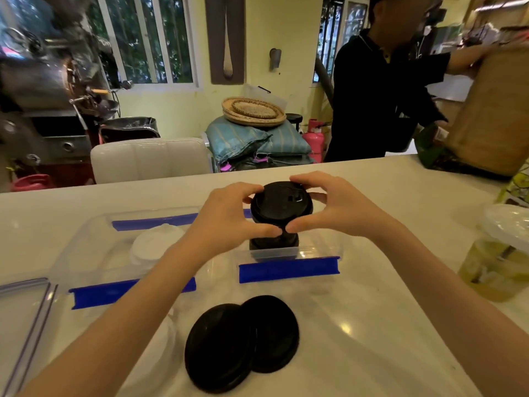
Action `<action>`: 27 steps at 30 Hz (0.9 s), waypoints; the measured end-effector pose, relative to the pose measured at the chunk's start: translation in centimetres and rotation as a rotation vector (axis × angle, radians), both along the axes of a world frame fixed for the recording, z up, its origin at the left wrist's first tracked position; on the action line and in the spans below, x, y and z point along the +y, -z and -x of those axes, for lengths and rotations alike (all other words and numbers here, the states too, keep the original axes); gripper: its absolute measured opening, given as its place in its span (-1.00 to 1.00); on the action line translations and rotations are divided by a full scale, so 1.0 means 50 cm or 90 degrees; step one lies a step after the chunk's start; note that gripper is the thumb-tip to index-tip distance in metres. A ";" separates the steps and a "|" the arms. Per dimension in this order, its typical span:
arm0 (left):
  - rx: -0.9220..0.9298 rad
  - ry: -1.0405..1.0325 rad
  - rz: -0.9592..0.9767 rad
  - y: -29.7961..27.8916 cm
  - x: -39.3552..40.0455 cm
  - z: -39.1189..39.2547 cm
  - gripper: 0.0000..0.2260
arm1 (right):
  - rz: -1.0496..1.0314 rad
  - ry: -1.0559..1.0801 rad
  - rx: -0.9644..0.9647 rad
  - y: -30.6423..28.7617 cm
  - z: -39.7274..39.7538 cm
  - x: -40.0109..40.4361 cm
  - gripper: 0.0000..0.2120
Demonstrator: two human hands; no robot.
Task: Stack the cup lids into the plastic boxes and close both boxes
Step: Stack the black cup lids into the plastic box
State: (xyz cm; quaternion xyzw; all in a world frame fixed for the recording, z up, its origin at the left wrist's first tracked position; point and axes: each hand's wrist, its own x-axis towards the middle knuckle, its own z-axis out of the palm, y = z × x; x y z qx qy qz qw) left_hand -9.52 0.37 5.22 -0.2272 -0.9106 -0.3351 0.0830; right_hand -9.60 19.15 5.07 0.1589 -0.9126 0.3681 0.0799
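Looks like some cafe back room, with a white desk (372, 196) carrying everything; task seems roughly midway, going by how things lie. Both hands are up at the right-hand plastic box (320, 247); the left hand (226, 216) and right hand (340, 207) each have a grip closed around the rim of a black cup lid (282, 200), thumbs nearly touching at the front edge; that lid sits on top of a stack of black lids (273, 243) standing in that box, so the person is probably seating or squaring it up. The left-hand plastic box (94, 245) has a small pile of white lids (154, 247) in it already; hard to say how many.

What's left, as a guess: two loose black lids (243, 345) lie overlapping on the desk, nearer than the boxes, not yet stacked; both boxes are open, blue clip flaps (289, 269) folded down; a clear box cover (23, 316) lies at the far left edge, cut off by the frame; a second cover isn't visible anywhere.

Hard to make out: the lower part of the black stack hides behind the thumbs and the box wall, so no count; the left forearm covers part of the left box; something pale near the left elbow could be another white lid, can't tell. A person in dark clothes (375, 96) stands beyond the desk, not involved.
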 end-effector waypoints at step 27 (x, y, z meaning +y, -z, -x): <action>-0.127 0.076 0.171 0.063 0.027 0.077 -0.50 | -0.096 -0.013 -0.119 0.067 0.054 -0.012 -0.53</action>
